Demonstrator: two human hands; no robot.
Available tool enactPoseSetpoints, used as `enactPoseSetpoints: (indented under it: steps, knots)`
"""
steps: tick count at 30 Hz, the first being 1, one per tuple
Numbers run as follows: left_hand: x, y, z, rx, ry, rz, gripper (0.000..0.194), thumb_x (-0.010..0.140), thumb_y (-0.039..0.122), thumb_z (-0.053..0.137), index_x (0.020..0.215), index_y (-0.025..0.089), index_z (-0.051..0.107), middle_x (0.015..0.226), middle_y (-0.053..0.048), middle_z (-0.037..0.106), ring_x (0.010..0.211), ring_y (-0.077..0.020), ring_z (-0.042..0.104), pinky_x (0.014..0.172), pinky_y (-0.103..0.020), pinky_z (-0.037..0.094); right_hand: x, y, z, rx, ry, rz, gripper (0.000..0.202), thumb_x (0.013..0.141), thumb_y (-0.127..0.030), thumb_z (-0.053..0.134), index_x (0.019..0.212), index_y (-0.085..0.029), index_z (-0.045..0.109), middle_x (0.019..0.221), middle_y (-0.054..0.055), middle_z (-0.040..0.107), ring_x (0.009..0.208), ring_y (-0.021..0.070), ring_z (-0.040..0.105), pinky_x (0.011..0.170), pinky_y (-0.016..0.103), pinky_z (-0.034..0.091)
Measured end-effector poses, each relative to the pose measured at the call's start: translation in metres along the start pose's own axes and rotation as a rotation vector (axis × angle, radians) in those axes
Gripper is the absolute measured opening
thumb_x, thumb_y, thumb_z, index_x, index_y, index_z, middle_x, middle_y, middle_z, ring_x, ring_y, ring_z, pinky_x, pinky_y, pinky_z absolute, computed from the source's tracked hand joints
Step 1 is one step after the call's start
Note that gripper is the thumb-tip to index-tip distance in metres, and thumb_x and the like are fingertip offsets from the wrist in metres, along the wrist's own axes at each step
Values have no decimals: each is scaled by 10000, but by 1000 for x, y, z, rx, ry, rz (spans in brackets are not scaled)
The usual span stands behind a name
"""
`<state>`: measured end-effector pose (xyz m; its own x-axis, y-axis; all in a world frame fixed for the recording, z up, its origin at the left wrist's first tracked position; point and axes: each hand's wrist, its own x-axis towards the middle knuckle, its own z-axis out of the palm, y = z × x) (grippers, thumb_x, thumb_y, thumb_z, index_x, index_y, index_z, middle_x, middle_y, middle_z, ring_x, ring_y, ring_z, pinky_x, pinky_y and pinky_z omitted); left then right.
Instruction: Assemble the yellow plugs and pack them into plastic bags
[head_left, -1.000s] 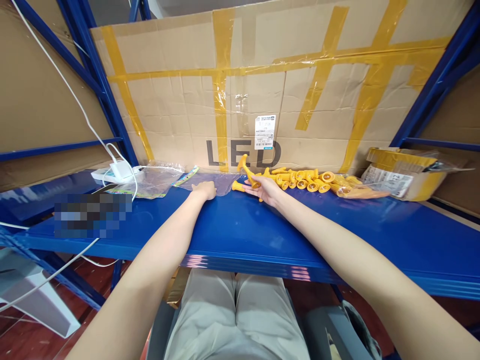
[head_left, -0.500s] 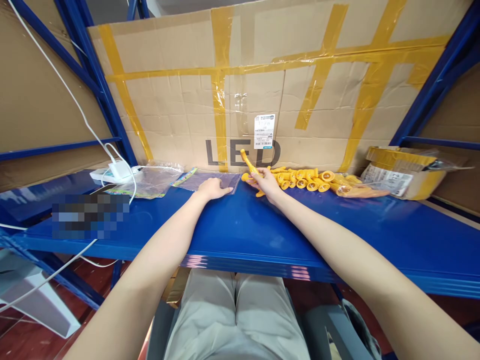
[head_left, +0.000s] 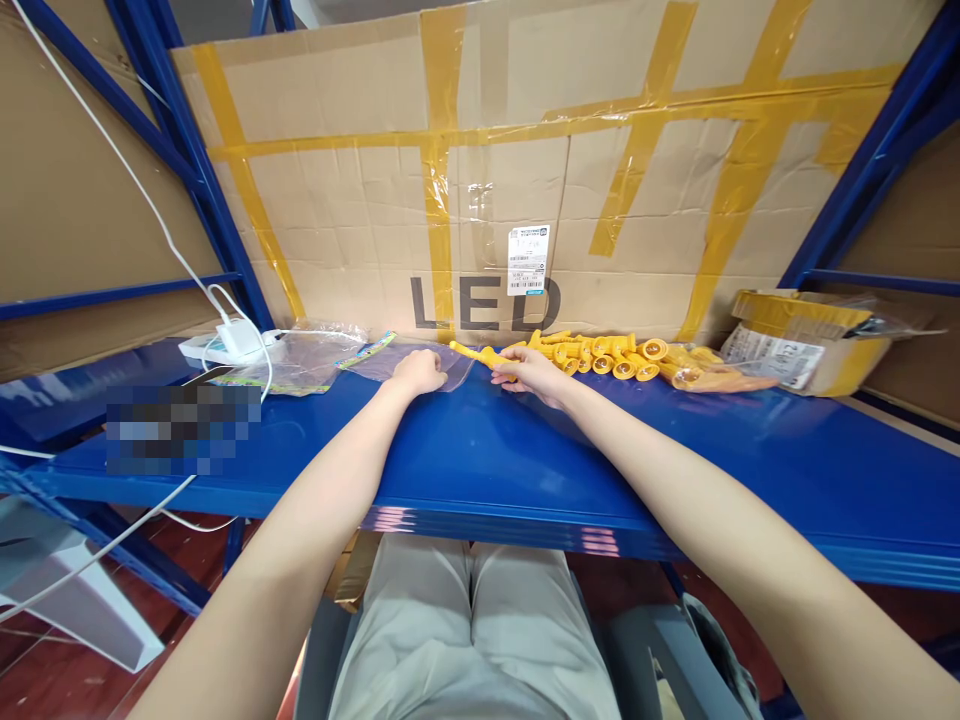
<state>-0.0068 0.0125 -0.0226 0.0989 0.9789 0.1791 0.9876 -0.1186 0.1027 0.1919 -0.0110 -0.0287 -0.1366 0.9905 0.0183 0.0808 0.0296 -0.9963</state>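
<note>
In my right hand (head_left: 536, 374) is a yellow plastic horn-like piece (head_left: 471, 353), a thin tube with a wider part near my fingers. Its narrow end points left, over the opening side of a clear plastic bag (head_left: 375, 364) with a printed header strip. My left hand (head_left: 421, 372) has its fingers closed at the edge of that bag, which lies on the blue shelf (head_left: 487, 460). Right of my right hand lies a heap of the same yellow pieces (head_left: 600, 356), their round flared ends facing me.
More clear bags (head_left: 315, 358) lie at the left beside a white power strip with a plug (head_left: 238, 340) and cables. A blurred dark object (head_left: 180, 425) sits at the left front. A taped carton (head_left: 802, 345) stands at the right; a large cardboard sheet (head_left: 360, 220) forms the back.
My right hand has tipped the yellow piece from upright to nearly level, its tip now left over the bag. My left hand has drawn its thumb in and its fingers have closed at the bag.
</note>
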Motion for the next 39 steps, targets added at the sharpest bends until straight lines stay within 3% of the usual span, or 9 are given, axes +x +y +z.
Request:
enactPoseSetpoints:
  steps: [5,12,18,23,26,32,39]
  knots:
    - [5,-5,6,-64,54,13,147,729,257,562,810,208,674,964,-66,718,950,-241,652,786,-289,509,4,5,-3,-51,-59,-86,184,758,-74,667,876,-162,557,684,20,680,584,89,616,399,120,360]
    - [11,-14,10,-191,110,10,69,699,223,559,662,186,603,769,-76,687,772,-232,638,646,-289,448,4,9,-11,-179,-109,-93,234,697,-98,713,881,-167,586,735,17,669,652,118,653,607,204,521]
    - [7,-11,6,-253,145,154,121,683,192,546,566,187,515,648,-24,626,643,-162,559,596,-264,391,10,16,-13,-609,-105,-395,249,657,-226,681,896,-155,685,645,-37,585,559,97,508,533,213,395]
    - [1,-3,1,-303,121,284,151,661,190,527,533,192,447,590,8,562,569,-131,485,541,-259,337,6,13,-4,-655,-54,-506,306,662,-251,650,942,-134,690,769,-1,629,636,114,513,622,244,402]
    - [1,-2,0,-321,127,301,153,651,204,522,526,193,434,572,11,545,567,-131,482,541,-259,333,3,9,1,-666,0,-522,283,670,-264,650,920,-136,690,829,22,650,692,134,540,674,263,416]
    - [1,-3,1,-389,93,290,110,630,247,517,550,190,466,585,19,544,582,-132,497,561,-254,362,3,9,1,-700,141,-433,305,674,-297,658,926,-130,691,726,10,612,679,149,550,676,279,433]
    - [-8,7,-3,-561,3,449,95,651,251,469,597,179,502,658,17,596,655,-127,542,639,-240,424,-4,10,11,-760,6,-481,318,710,-287,660,984,-132,704,857,33,672,748,161,596,714,276,448]
